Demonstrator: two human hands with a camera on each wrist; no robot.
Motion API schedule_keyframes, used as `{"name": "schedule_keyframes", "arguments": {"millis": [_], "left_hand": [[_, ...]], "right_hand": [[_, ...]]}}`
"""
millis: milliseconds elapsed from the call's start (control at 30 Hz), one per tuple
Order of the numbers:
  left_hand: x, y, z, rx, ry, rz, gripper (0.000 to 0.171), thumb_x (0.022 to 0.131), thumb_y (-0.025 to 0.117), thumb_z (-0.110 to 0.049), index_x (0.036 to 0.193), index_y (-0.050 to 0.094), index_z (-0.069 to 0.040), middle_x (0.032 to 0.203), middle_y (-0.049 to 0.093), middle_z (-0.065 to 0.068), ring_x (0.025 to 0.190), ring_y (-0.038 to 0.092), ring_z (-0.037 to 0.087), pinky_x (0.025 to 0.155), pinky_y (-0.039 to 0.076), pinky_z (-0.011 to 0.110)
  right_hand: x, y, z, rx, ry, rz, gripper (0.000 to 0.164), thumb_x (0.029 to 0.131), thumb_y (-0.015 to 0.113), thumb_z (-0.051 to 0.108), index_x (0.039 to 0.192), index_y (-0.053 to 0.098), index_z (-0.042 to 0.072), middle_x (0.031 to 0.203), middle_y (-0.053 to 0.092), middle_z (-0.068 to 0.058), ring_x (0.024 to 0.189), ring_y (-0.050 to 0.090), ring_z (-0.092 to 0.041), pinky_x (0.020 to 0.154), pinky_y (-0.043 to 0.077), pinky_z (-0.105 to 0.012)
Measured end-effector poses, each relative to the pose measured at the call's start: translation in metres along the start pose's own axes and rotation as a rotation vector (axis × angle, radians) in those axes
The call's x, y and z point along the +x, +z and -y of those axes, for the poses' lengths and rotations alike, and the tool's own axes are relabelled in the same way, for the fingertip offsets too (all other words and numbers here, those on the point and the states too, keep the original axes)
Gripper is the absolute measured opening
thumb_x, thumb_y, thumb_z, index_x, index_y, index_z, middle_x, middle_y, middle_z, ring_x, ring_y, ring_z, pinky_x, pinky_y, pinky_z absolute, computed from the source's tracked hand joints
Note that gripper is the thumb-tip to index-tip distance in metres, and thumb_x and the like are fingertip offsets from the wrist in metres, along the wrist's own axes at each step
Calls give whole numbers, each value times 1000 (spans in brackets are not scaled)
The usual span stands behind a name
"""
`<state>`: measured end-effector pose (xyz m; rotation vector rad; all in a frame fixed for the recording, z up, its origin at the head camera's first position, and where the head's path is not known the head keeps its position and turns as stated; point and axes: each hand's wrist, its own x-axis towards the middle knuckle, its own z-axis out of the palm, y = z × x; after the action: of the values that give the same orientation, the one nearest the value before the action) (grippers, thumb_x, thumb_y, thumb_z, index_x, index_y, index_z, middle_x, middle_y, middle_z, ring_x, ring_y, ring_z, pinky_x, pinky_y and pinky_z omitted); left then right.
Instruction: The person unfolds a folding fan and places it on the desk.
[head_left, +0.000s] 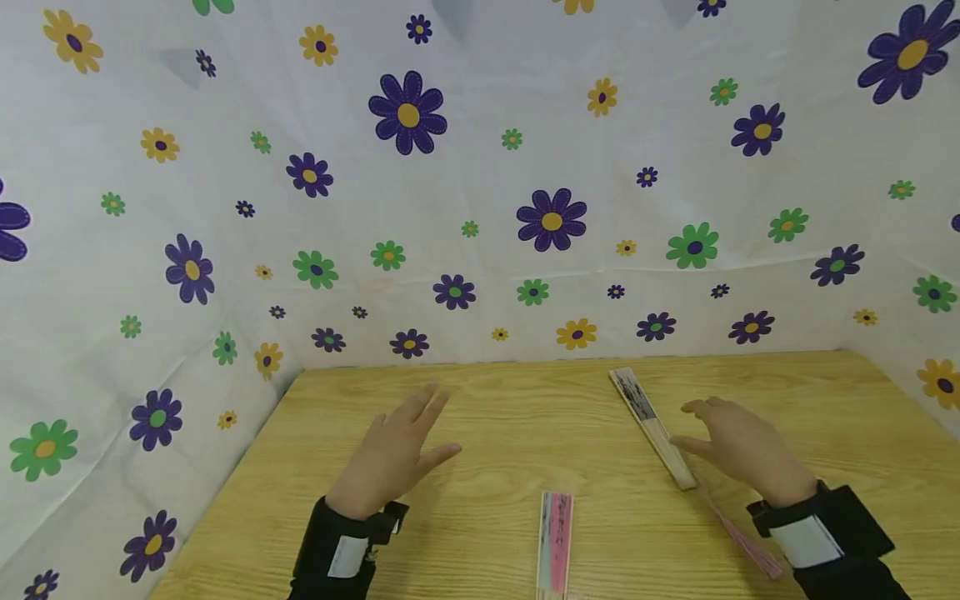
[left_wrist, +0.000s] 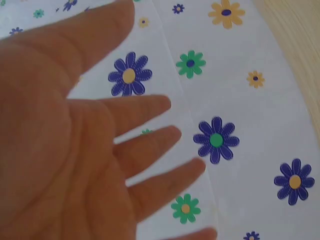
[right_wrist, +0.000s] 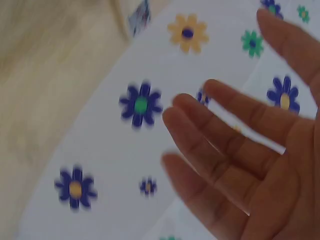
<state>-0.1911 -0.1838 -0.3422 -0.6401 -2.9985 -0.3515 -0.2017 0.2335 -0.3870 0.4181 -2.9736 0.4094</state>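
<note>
A folded hand fan (head_left: pixel 654 429) with dark ink-like print and pale wooden sticks lies slantwise on the table. From its near end trails a pink tassel (head_left: pixel 742 542). My right hand (head_left: pixel 742 450) hovers just right of this fan, its thumb tip lining up with the fan's edge in the head view; fingers are spread and slightly bent, holding nothing. A second folded fan (head_left: pixel 555 542), pink and pale blue-grey, lies at the front, cut off by the frame's lower edge. Left of it my left hand (head_left: pixel 393 458) is raised over the table, fingers extended, palm bare in the left wrist view.
The wood-grain table (head_left: pixel 510 425) runs back to a white flower-printed cloth (head_left: pixel 480 183), which also hangs along the left and right sides. Dark bands with white patches are strapped round both wrists, the left band (head_left: pixel 348 550) and the right band (head_left: pixel 817 533).
</note>
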Motion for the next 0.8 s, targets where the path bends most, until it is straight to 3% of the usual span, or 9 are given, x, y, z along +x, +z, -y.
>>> {"name": "schedule_keyframes", "arguments": {"millis": [67,133,267,367,500,800], "left_hand": [[0,2,-5,2,63,-21,65,100,67,-34,153,46,-4,154,51,20,132,58,42,108,45,65],[1,3,-10,8,112,-30,58,99,69,-32,147,53,-3,144,62,19,122,66,39,103,52,56],[2,6,-19,49,178,-38,50,98,70,-31,139,62,-4,125,74,15,108,73,32,94,59,46],[2,7,-23,60,193,-31,48,97,71,-31,136,65,-4,120,76,14,104,74,30,91,60,45],[1,7,-27,61,199,-12,47,96,72,-32,134,66,-5,115,77,13,99,75,28,87,61,44],[3,11,-32,62,199,33,47,96,72,-32,133,67,-5,109,78,14,92,75,26,85,61,43]], "right_hand": [[4,5,7,61,57,48,38,93,75,28,104,69,-8,87,72,-17,76,66,-28,66,57,-42],[5,12,11,106,110,109,32,94,74,27,85,68,-3,69,63,-5,61,55,-17,56,47,-31],[4,23,12,135,209,216,39,94,74,26,64,60,5,56,49,4,52,44,-11,50,34,-23],[4,29,9,159,258,278,37,92,76,26,67,57,5,60,46,2,56,45,-13,52,32,-24],[6,32,6,166,255,337,35,90,78,28,80,57,2,68,44,-1,63,45,-16,56,31,-26],[6,36,5,212,192,316,25,86,73,18,71,58,5,61,39,3,56,39,-12,53,26,-23]]}}
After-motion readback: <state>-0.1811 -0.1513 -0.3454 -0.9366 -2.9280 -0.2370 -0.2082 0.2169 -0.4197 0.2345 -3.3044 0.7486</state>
